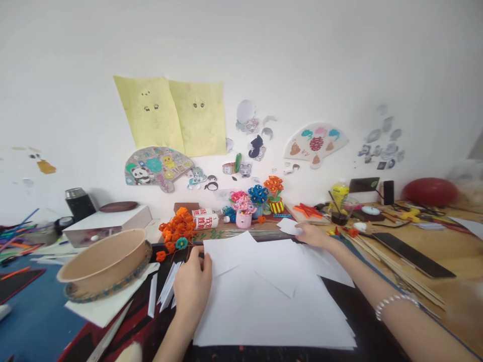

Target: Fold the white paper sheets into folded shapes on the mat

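Several white sheets of paper [271, 322] lie stacked in front of me, with smaller cut pieces on top. My left hand [194, 275] is closed at the left edge of a smaller white sheet [228, 251], its fingers curled and thumb along the edge. Farther off, my right hand [314, 235] pinches a small white paper piece [288, 226] beyond the stack; its fingertips are partly hidden. Under my right wrist lies another loose sheet [332, 266]. Folded white paper strips [168, 289] rest left of my left hand.
A beige bowl [105, 256] and scissors [109, 334] are on the left. Orange pipe-cleaner flowers [179, 226], a pink flower pot [243, 218] and a white bottle [206, 219] stand at the back. Thin wooden sticks [396, 269] and a black slab [413, 255] lie on the right.
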Demonstrator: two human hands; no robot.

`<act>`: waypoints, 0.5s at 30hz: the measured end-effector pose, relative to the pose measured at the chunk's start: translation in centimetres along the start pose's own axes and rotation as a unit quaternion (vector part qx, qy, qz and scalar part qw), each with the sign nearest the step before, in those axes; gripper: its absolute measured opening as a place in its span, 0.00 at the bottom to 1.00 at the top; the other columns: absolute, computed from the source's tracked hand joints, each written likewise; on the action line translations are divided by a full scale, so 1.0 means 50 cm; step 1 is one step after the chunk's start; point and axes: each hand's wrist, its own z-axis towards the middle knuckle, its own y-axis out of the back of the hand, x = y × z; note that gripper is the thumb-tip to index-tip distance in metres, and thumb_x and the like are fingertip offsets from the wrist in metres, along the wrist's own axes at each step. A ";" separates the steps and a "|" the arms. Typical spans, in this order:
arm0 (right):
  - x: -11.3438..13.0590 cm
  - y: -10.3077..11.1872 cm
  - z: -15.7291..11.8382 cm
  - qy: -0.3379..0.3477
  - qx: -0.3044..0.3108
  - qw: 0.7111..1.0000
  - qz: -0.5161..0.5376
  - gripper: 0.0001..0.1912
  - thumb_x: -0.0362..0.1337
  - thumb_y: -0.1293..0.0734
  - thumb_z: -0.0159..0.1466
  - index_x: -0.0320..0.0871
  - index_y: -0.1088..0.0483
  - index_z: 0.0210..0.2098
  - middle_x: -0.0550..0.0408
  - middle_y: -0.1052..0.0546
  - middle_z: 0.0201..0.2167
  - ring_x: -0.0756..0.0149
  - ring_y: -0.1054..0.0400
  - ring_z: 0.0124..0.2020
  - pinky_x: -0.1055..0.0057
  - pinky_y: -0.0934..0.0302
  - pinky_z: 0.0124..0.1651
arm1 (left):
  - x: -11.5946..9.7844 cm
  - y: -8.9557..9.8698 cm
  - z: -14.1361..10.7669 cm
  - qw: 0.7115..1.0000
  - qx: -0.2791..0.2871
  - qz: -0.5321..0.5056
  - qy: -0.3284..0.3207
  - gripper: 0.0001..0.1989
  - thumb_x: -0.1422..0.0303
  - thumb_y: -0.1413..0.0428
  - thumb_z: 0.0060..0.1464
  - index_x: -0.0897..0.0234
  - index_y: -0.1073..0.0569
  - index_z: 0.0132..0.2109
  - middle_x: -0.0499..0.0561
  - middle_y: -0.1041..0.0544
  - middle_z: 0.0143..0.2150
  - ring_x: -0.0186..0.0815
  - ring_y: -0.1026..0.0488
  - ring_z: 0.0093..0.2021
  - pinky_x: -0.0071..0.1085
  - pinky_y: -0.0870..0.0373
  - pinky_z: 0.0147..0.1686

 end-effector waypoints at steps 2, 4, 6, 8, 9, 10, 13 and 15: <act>-0.002 -0.013 0.010 -0.012 0.023 0.999 -0.048 0.15 0.40 0.37 0.67 0.42 0.34 0.51 0.49 0.30 0.51 0.61 0.31 0.45 0.58 0.34 0.46 | 0.001 0.000 -0.001 1.000 0.013 -0.005 0.000 0.07 0.68 0.52 0.59 0.59 0.31 0.42 0.47 0.21 0.27 0.42 0.25 0.31 0.28 0.46 0.26; -0.005 -0.018 0.018 -0.022 0.039 0.995 -0.087 0.15 0.39 0.37 0.66 0.41 0.34 0.51 0.49 0.30 0.50 0.60 0.31 0.45 0.58 0.34 0.46 | 0.002 0.000 -0.003 1.000 0.026 -0.009 -0.003 0.07 0.68 0.53 0.59 0.59 0.32 0.43 0.47 0.21 0.27 0.42 0.25 0.31 0.28 0.46 0.26; -0.010 -0.017 0.025 -0.028 0.049 0.991 -0.119 0.16 0.39 0.37 0.66 0.41 0.34 0.52 0.49 0.30 0.50 0.61 0.31 0.45 0.57 0.34 0.46 | 0.002 -0.002 -0.005 0.999 0.032 -0.007 -0.006 0.08 0.68 0.53 0.59 0.59 0.32 0.43 0.47 0.22 0.27 0.42 0.26 0.31 0.28 0.47 0.26; -0.014 -0.012 0.031 -0.028 0.053 0.988 -0.143 0.16 0.41 0.36 0.66 0.41 0.34 0.51 0.48 0.30 0.51 0.59 0.32 0.47 0.56 0.35 0.47 | 0.002 -0.003 -0.006 0.999 0.033 0.000 -0.010 0.08 0.68 0.54 0.59 0.59 0.32 0.43 0.47 0.22 0.27 0.42 0.26 0.30 0.29 0.47 0.26; -0.016 -0.010 0.035 -0.025 0.055 0.987 -0.152 0.18 0.42 0.36 0.65 0.40 0.33 0.51 0.47 0.30 0.51 0.57 0.32 0.48 0.56 0.36 0.49 | 0.002 -0.004 -0.006 0.999 0.033 0.004 -0.012 0.08 0.68 0.54 0.60 0.59 0.32 0.44 0.48 0.23 0.26 0.42 0.26 0.30 0.29 0.47 0.26; -0.017 -0.007 0.039 -0.021 0.058 0.985 -0.160 0.19 0.45 0.36 0.64 0.39 0.32 0.50 0.45 0.29 0.51 0.54 0.33 0.50 0.56 0.37 0.51 | 0.002 -0.004 -0.006 0.999 0.034 0.008 -0.014 0.09 0.68 0.54 0.60 0.59 0.32 0.44 0.48 0.23 0.27 0.42 0.27 0.30 0.28 0.47 0.26; -0.018 -0.002 0.056 -0.011 0.075 0.981 -0.180 0.21 0.47 0.34 0.62 0.37 0.30 0.47 0.41 0.29 0.50 0.51 0.34 0.51 0.59 0.38 0.52 | 0.001 -0.004 -0.009 0.998 0.040 0.033 -0.021 0.10 0.68 0.55 0.60 0.60 0.32 0.45 0.50 0.23 0.28 0.42 0.27 0.30 0.28 0.48 0.26; -0.017 -0.002 0.069 -0.010 0.088 0.977 -0.193 0.17 0.44 0.36 0.64 0.39 0.31 0.48 0.44 0.29 0.50 0.56 0.32 0.48 0.59 0.36 0.49 | 0.000 -0.003 -0.011 0.997 0.044 0.049 -0.028 0.11 0.68 0.55 0.61 0.61 0.32 0.46 0.50 0.23 0.28 0.42 0.27 0.30 0.28 0.49 0.26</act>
